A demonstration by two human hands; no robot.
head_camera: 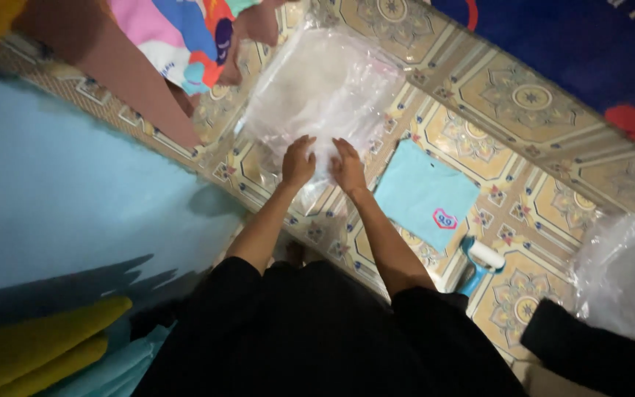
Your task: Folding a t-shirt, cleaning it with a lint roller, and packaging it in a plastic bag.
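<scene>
Patterned tile floor, both hands on a clear plastic bag at upper centre.

Left hand and right hand press flat, fingers spread, on its near edge; it looks light, limp and slippery, best pinched at the edge.

This looks like a home room used for packing clothes, with work done on the floor. The floor is laid with patterned ornamental tiles of the household kind. On it lie a folded light-blue garment, a heap of clear plastic bags, more plastic at the right, and a lint roller. A pale blue mat covers the left side.
</scene>
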